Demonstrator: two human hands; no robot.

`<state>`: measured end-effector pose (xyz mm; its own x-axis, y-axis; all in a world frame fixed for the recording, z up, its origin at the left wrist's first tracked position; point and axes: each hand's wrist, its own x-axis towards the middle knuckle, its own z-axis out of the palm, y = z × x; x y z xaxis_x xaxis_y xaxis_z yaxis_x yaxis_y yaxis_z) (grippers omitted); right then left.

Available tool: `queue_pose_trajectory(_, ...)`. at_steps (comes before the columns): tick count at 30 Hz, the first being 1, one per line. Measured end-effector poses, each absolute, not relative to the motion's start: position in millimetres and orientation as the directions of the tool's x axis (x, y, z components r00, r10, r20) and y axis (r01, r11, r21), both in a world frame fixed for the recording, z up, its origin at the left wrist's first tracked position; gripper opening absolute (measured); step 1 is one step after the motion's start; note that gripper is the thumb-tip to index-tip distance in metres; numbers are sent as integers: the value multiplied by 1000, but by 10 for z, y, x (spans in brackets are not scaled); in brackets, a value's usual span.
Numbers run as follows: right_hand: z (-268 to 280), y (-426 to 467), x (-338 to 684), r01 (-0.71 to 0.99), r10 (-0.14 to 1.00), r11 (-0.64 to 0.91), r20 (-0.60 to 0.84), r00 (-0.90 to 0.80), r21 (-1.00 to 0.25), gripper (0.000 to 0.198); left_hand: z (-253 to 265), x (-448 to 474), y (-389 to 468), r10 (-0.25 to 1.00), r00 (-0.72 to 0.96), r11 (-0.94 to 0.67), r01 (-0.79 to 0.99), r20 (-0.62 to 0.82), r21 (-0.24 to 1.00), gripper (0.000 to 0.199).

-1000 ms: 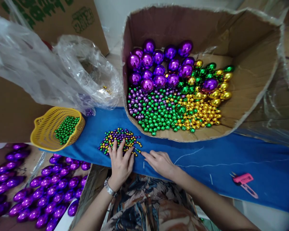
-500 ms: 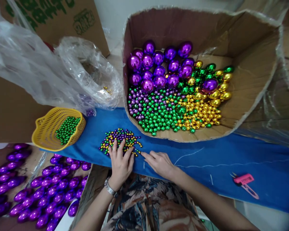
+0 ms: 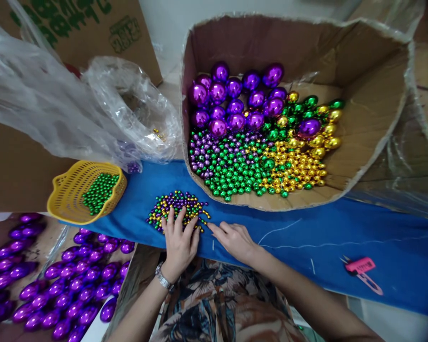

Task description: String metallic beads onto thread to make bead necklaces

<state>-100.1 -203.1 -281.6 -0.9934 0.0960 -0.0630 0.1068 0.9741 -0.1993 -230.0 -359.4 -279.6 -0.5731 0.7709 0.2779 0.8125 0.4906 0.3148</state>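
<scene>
A pile of small purple, green and gold beads (image 3: 176,204) lies on the blue cloth. My left hand (image 3: 180,237) rests on the near side of it, fingers spread, holding nothing. Just right of the beads, my right hand (image 3: 233,241) is closed in a pinch, its fingertips close to a few loose gold and green beads. A thin white string (image 3: 296,245) comes out from behind this hand and trails right across the cloth. The fingers appear to pinch its end; that tip is too small to see clearly.
Beyond the cloth (image 3: 271,270) stands a cardboard box (image 3: 371,95) of large and small shiny beads. A yellow basket (image 3: 62,190) holds green beads at the left. Pink snips (image 3: 362,266) lie at the right. Large purple beads (image 3: 67,285) fill the lower left; plastic bags (image 3: 57,104) hang above.
My right fingertips have drawn slightly back from the beads, and the thin line between them and the pile no longer shows. My left hand stays almost in place.
</scene>
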Motion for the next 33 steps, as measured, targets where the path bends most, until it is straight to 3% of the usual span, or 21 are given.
queue_pose_trajectory(7, -2839, -2066, -1091, 101, 102, 974, -3, -995, -205, 43, -2776, -2290, -3587, 785, -553, 461, 822, 278, 334, 28)
queue_pose_trajectory(13, -2872, -2003, -1032, 59, 80, 951, 60, -995, -303, 39, -2712, -2267, -3585, 789, -552, 449, 817, 269, 361, 27)
queue_pose_trajectory(21, -2823, -1928, -759, 131, 166, 889, 42, -985, -440, 36, -2722, -2260, -3537, 773, -562, 448, 812, 295, 374, 24)
queue_pose_trajectory(33, -2810, -1934, -729, 158, 183, 889, 19, -983, -430, 34, -2708, -2252, -3355, 823, -511, 435, 848, 248, 304, 32)
